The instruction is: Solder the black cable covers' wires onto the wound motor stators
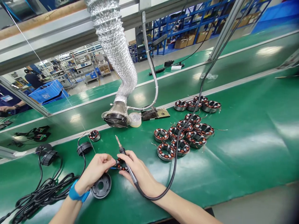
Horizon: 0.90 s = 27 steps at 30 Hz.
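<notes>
My right hand (140,171) is closed around a soldering iron (126,158), whose tip points up and away to the left. Its thumb and fingertips also sit against a small stator (121,165) with copper windings, partly covered by the hand. My left hand (99,168), wearing a blue wristband (78,193), pinches at the stator's left edge; what lies between the fingertips is hidden. A short blue wire (113,168) shows just below them. Under the left hand lies a round dark grey housing (101,186) with a central hole. A thin strand hangs from above toward that hand.
Several stators (182,146) are grouped right of centre; another stator (94,135) sits beside a black cap (84,148). Coiled black cables (39,193) cover the left. A fume extractor (115,118) hangs ahead, near a solder spool (135,119). The iron's cord (175,165) arches across the right.
</notes>
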{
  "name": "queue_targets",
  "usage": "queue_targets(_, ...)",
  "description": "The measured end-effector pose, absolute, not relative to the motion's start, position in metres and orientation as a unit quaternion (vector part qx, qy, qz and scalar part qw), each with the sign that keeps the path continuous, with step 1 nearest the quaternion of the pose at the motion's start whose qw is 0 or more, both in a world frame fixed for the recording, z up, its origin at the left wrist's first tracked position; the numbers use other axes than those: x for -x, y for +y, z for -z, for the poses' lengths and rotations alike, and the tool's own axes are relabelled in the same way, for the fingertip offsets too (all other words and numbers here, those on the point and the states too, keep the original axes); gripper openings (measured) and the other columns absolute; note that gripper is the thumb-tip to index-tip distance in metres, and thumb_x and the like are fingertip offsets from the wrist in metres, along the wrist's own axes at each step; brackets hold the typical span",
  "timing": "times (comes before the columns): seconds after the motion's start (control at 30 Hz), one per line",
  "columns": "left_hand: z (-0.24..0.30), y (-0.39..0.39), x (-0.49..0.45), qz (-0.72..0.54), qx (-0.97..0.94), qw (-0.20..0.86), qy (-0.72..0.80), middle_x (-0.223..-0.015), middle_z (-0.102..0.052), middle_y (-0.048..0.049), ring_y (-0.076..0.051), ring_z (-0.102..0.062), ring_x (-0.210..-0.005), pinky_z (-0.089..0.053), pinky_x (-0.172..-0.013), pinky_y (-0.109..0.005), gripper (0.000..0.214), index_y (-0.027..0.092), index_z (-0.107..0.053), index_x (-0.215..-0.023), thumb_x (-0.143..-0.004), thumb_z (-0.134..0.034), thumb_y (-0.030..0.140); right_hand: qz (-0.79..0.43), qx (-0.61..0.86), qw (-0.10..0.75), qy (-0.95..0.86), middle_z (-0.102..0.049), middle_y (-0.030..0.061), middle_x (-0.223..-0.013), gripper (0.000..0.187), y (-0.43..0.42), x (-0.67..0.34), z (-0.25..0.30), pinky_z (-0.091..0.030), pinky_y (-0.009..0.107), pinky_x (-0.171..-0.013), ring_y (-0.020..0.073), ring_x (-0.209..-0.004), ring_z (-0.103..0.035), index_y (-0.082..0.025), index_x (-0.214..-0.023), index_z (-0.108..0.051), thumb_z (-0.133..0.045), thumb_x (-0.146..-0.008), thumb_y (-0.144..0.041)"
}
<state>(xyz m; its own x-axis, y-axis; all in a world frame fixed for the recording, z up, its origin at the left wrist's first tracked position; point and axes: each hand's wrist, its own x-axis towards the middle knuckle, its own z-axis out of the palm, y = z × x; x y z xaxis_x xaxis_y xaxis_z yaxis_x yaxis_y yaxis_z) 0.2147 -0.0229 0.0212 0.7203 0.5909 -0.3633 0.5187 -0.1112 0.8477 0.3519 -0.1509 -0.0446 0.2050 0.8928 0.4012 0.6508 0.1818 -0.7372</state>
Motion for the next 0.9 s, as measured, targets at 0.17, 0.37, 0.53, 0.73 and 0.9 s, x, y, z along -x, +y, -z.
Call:
queue_targets(0.17, -0.024, -0.023, -0.22, -0.049, -0.763, 0.529, 0.369, -0.053, -0.035, 0.007, -0.01, -0.025, -0.052, -0.018, -0.051, -0.025, 0.044, 0.016, -0.056, -0.064, -0.075, -0.066, 0.057, -0.136, 0.631, 0.452, -0.616, -0.051, 0.0086, -0.122, 0.064, -0.151, -0.352, 0.045, -0.055, 0.035, -0.085, 0.0216, -0.096, -0.063, -0.025, -0.13, -0.046, -0.071, -0.075, -0.004)
queue_targets(0.37, -0.024, -0.007, -0.218, -0.033, -0.767, 0.502, 0.397, -0.052, -0.036, 0.0073, -0.009, -0.022, -0.049, -0.013, -0.048, -0.024, 0.05, 0.014, -0.063, -0.071, -0.069, -0.068, 0.064, -0.134, 0.636, 0.43, -0.626, -0.051, 0.0077, -0.121, 0.066, -0.151, -0.354, 0.044, -0.053, 0.035, -0.088, 0.0226, -0.099, -0.061, -0.026, -0.133, -0.045, -0.076, -0.075, -0.014)
queue_targets(0.53, -0.02, 0.001, -0.211, 0.029, -0.736, 0.567, 0.369, -0.054, -0.048, 0.0056, -0.006, -0.026, -0.042, -0.019, -0.047, -0.023, 0.049, 0.015, -0.056, -0.066, -0.07, -0.069, 0.062, -0.131, 0.624, 0.441, -0.632, -0.05, 0.0084, -0.123, 0.066, -0.149, -0.355, 0.047, -0.05, 0.032, -0.089, 0.0212, -0.098, -0.059, -0.025, -0.136, -0.043, -0.072, -0.077, -0.017)
queue_targets(0.73, -0.03, -0.005, -0.2, 0.043, -0.722, 0.569, 0.392, -0.062, -0.056, 0.0019, -0.008, -0.045, -0.046, -0.032, -0.05, -0.022, 0.044, 0.014, -0.056, -0.066, -0.071, -0.071, 0.056, -0.142, 0.582, 0.485, -0.637, -0.049, 0.0069, -0.116, 0.057, -0.15, -0.356, 0.045, -0.048, 0.029, -0.086, 0.0189, -0.095, -0.056, -0.024, -0.13, -0.047, -0.063, -0.076, -0.012)
queue_targets(0.9, -0.026, -0.013, -0.194, -0.004, -0.69, 0.583, 0.43, -0.056, -0.047, 0.0062, -0.008, -0.045, -0.044, -0.034, -0.045, -0.022, 0.043, 0.016, -0.053, -0.065, -0.062, -0.079, 0.051, -0.164, 0.574, 0.489, -0.636, -0.049, 0.0074, -0.115, 0.055, -0.15, -0.356, 0.045, -0.048, 0.03, -0.084, 0.0184, -0.093, -0.057, -0.023, -0.126, -0.047, -0.059, -0.075, -0.005)
